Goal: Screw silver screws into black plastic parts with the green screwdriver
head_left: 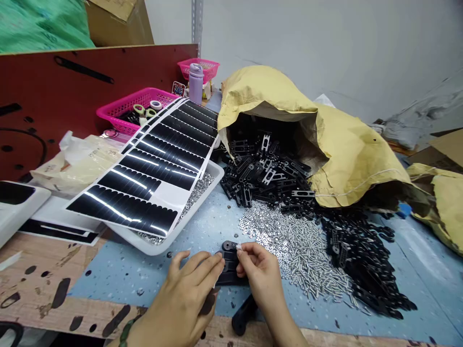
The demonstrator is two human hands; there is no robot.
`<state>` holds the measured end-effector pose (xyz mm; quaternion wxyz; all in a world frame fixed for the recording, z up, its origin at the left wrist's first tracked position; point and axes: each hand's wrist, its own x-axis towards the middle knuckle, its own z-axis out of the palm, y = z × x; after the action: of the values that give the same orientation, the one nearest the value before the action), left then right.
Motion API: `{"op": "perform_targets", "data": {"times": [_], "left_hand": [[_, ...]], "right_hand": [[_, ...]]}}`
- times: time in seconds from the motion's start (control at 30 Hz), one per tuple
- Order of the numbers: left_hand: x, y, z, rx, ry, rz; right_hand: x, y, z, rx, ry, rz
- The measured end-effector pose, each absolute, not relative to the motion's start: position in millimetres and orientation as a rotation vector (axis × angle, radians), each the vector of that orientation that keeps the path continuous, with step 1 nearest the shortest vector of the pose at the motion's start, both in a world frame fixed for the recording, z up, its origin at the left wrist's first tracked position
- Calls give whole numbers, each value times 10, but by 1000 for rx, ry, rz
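Low in the middle of the view, my left hand (195, 289) is closed round black plastic parts (231, 265), its fingers lying over their left side. A dark piece also shows beneath that palm. My right hand (261, 271) pinches at the upper right of the same parts; a small pale spot shows at its fingertips, too small to name. One part with a rounded end (230, 246) points away from me between the hands. Below my right hand lies another black part (244, 315), partly hidden by the wrist.
Silver screws (314, 258) and nuts (260, 221) are heaped to the right, beside black parts (365, 260) spilling from yellow paper sacks (267, 91). At left, black sticker sheets (159, 154) cover a white tray (155, 248) of small metal pieces. Behind stand a pink basket (108, 113) and purple bottle (196, 84).
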<state>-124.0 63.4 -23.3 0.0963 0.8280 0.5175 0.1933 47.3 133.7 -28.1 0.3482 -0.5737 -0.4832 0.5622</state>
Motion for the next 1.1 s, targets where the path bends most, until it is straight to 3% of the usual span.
{"op": "perform_targets", "data": {"times": [0.1, 0.27, 0.37, 0.5, 0.6, 0.73, 0.87, 1.1], "left_hand": [[-1209, 648, -233, 2416, 1538, 560], [-1187, 726, -142, 2302, 1512, 563], [-1211, 765, -60, 2206, 1483, 625], [-1226, 753, -43, 2134, 1391, 662], [-1223, 716, -98, 2033, 1383, 708], [-1232, 707, -178, 1866, 1598, 822], [-1208, 788, -241, 2207, 1658, 654], [-1182, 869, -289, 2485, 1596, 463]], "right_hand": [[484, 1349, -288, -1565, -1493, 1304], [587, 1391, -285, -1615, -2047, 647], [625, 1353, -189, -1510, -2131, 470], [558, 1222, 44, -951, -2245, 780], [519, 1167, 168, -772, -2287, 945], [623, 1245, 113, -1031, -1900, 1123], [715, 1409, -98, -1335, -1434, 1379], [666, 1529, -287, -1462, -1461, 1370]]}}
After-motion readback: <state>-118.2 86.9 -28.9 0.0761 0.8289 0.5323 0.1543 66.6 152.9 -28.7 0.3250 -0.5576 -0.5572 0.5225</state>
